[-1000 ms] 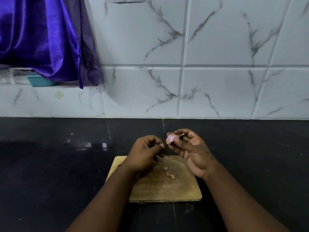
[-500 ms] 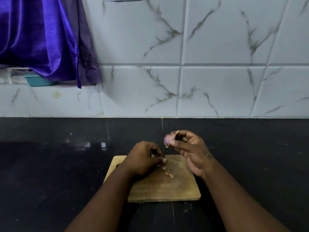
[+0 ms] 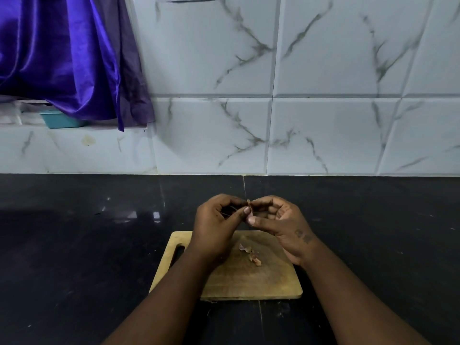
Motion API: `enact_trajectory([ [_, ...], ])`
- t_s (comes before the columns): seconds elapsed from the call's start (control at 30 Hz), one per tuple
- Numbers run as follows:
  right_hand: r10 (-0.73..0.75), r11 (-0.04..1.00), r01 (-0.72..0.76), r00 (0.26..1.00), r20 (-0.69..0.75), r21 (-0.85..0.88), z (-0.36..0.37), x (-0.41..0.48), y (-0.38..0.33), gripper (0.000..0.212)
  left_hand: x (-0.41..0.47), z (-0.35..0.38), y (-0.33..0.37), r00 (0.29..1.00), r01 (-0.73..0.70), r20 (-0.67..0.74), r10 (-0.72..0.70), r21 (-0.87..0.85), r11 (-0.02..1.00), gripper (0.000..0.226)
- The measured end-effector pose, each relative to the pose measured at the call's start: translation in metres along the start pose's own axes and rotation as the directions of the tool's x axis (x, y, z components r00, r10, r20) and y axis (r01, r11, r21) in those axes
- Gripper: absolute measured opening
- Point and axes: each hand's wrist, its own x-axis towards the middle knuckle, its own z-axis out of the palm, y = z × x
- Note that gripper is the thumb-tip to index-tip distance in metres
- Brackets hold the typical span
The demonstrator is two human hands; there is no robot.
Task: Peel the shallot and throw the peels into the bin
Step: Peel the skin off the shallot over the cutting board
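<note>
Both my hands meet above the far edge of a wooden cutting board point(image 3: 249, 282). My right hand point(image 3: 278, 220) cups the shallot point(image 3: 249, 207), which is almost wholly hidden by fingers; only a thin brown strip of skin shows between the fingertips. My left hand point(image 3: 219, 220) pinches at that strip with thumb and forefinger. A few dry peels point(image 3: 251, 255) lie on the middle of the board. No bin is in view.
The board lies on a dark glossy counter point(image 3: 74, 245) backed by a white marble-look tiled wall point(image 3: 323, 120). A purple curtain point(image 3: 62, 58) hangs at the upper left over a ledge with a teal container point(image 3: 59, 120).
My left hand has risen from the board, where it was down by the peels, back up to the shallot. My right hand turned the shallot inward, so its pink flesh no longer shows.
</note>
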Motion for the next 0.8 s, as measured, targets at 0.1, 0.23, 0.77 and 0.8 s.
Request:
enact_trajectory([
  [0.1, -0.013, 1.0, 0.013, 1.0, -0.003, -0.001, 0.0004, 0.001, 0.0022, 0.033, 0.0006, 0.0008, -0.0009, 1.0, 0.024, -0.013, -0.024, -0.035, 0.999, 0.016],
  [0.23, -0.023, 0.999, 0.023, 1.0, 0.018, 0.029, 0.0021, -0.0005, 0.0014, 0.032, 0.002, 0.0006, -0.0003, 0.998, 0.063, -0.005, -0.064, -0.143, 0.988, 0.015],
  [0.77, -0.073, 0.997, 0.072, 0.997, -0.02, -0.018, 0.0026, 0.0, 0.0006, 0.024, 0.0014, 0.0023, -0.003, 0.996, 0.084, 0.036, -0.079, -0.167, 0.982, 0.014],
  [0.8, -0.08, 0.996, 0.08, 0.997, -0.008, -0.025, 0.0032, -0.0002, 0.0011, 0.024, 0.0014, 0.0021, -0.0032, 0.996, 0.086, 0.037, -0.081, -0.17, 0.982, 0.013],
])
